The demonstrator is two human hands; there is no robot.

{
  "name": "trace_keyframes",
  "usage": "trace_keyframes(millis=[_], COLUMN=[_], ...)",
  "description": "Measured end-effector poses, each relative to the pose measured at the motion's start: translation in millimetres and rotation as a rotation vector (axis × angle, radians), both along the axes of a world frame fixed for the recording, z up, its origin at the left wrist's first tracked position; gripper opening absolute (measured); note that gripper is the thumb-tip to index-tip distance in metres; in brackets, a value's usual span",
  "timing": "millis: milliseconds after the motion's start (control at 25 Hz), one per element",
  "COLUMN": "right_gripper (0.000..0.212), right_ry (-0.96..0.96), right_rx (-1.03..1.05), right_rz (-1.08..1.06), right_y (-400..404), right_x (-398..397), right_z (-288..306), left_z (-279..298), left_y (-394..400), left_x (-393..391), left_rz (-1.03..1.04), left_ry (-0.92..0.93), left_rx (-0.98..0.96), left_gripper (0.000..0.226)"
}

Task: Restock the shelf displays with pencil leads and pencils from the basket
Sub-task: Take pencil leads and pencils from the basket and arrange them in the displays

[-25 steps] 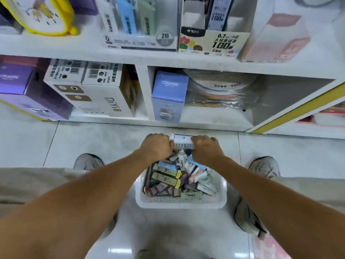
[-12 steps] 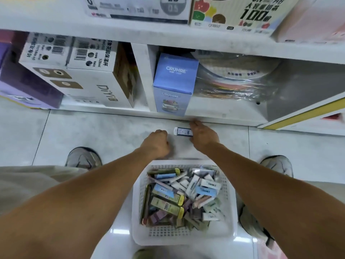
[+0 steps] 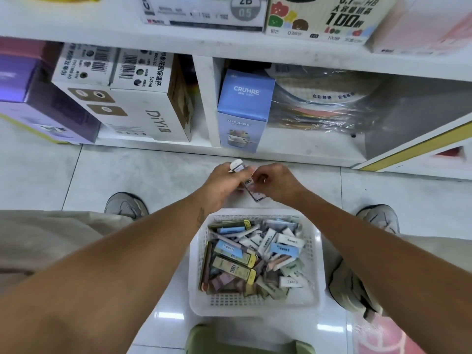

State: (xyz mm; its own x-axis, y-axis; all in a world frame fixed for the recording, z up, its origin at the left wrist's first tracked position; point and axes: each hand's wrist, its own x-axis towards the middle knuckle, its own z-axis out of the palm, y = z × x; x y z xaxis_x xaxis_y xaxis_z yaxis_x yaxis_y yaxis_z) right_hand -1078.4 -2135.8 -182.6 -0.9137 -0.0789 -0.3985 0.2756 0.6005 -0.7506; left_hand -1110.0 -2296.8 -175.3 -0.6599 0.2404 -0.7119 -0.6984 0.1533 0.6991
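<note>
Step in hand: small packs have been lifted out of the basket [image 3: 316, 272] and are held above the floor [image 3: 127, 175], just in front of the lowest shelf [image 3: 306, 149]; it is judged that they are being sorted or squared up before being carried to a display.
Left hand [image 3: 224, 182]: its fingers are curled round a small white pack [image 3: 236, 166], whose rounded end sticks up past the knuckles.
Right hand [image 3: 277, 183]: its fingers are bent inward and a second small pack [image 3: 251, 190], with a dark printed label, is pinched at its upper end; the pack hangs down between the two hands.
Hands together: they are nearly touching, both above the far rim of the basket.
Basket: a white slotted plastic one, set on the floor between the person's shoes, and filled with a loose heap of lead packs and pencil boxes [image 3: 235, 267] in blue, yellow-green, white and pink.
Displays: a box marked 2B 0.5 [image 3: 204, 11] and a box marked 0.7 HB [image 3: 324, 19] are seen on the shelf above, cut off by the top of the view.
Next move: the grade on each held pack would have to be read and matched to one of those boxes, then the hands raised to that shelf.
Uncertain: the print on the held packs is too blurred to be read.
</note>
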Motion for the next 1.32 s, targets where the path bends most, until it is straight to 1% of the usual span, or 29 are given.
trace_keyframes(millis=[80, 120, 160, 200, 240, 280, 360, 400, 440, 480, 520, 560, 640, 680, 760, 880, 1000, 1080, 1200, 1320], right_gripper=[0.009, 0.010, 0.012, 0.014, 0.015, 0.015, 0.021, 0.025, 0.030, 0.040, 0.053, 0.065, 0.084, 0.089, 0.092, 0.082, 0.069, 0.062, 0.054, 0.053], right_ry=[-0.070, -0.106, -0.130, -0.147, -0.160, -0.151, -0.078, -0.064, -0.087, -0.141, -0.198, -0.228, -0.198, -0.178, -0.150, -0.120, -0.123, -0.136, -0.171, -0.195], right_rx=[-0.273, -0.354, -0.376, -0.342, -0.253, -0.095, 0.315, 0.483, 0.589, 0.656, 0.698, 0.726, 0.747, 0.740, 0.713, 0.714, 0.729, 0.702, 0.632, 0.578], right_rz=[-0.088, -0.114, -0.117, -0.087, -0.017, 0.084, 0.239, 0.270, 0.295, 0.337, 0.399, 0.455, 0.484, 0.473, 0.481, 0.555, 0.603, 0.604, 0.577, 0.515], right_y=[-7.3, -9.4, -10.8, -11.5, -11.5, -10.3, -2.3, 4.6, 11.2, 16.8, 20.5, 23.1, 24.2, 22.8, 18.1, 10.8, 7.0, 5.9, 6.0, 10.2], right_x=[17.4, 26.2, 34.0, 41.9, 50.8, 60.5, 82.5, 94.9, 108.3, 122.9, 135.6, 147.3, 162.2, 166.1, 169.7, 167.4, 156.1, 150.5, 146.8, 147.3], right_z=[20.1, 27.3, 32.9, 36.5, 37.5, 36.2, 28.9, 25.1, 21.2, 16.8, 11.5, 5.9, -5.3, -10.1, -16.7, -22.9, -24.6, -26.1, -29.5, -30.3], left_z=[15.4, 20.7, 24.0, 25.5, 25.3, 24.0, 13.7, 7.0, 0.8, -4.2, -9.7, -15.4, -26.2, -31.4, -39.3, -47.5, -54.6, -57.4, -61.5, -61.2], left_y=[-0.8, -1.7, -2.2, -1.9, -1.5, -1.3, -5.5, -8.7, -12.8, -17.4, -21.1, -24.2, -30.0, -33.1, -38.4, -40.3, -38.8, -38.6, -40.2, -41.8], left_x=[8.5, 15.4, 23.5, 32.2, 41.1, 50.2, 68.0, 76.7, 84.9, 94.4, 103.4, 112.8, 127.9, 133.6, 141.1, 147.6, 148.2, 149.4, 151.0, 141.2], left_rz=[0.157, 0.174, 0.148, 0.088, -0.003, -0.143, -0.548, -0.755, -0.917, -1.050, -1.177, -1.294, -1.442, -1.474, -1.483, -1.475, -1.478, -1.479, -1.466, -1.471], left_ry=[-0.117, -0.158, -0.165, -0.146, -0.102, -0.011, 0.295, 0.435, 0.508, 0.537, 0.556, 0.578, 0.610, 0.654, 0.790, 0.883, 0.860, 0.891, 0.978, 0.939], left_rx=[0.238, 0.309, 0.313, 0.245, 0.127, -0.037, -0.409, -0.547, -0.626, -0.665, -0.692, -0.695, -0.683, -0.694, -0.732, -0.766, -0.763, -0.782, -0.816, -0.808], left_gripper=[0.028, 0.027, 0.026, 0.027, 0.028, 0.030, 0.032, 0.029, 0.020, 0.014, 0.017, 0.026, 0.056, 0.071, 0.085, 0.093, 0.096, 0.095, 0.075, 0.065])
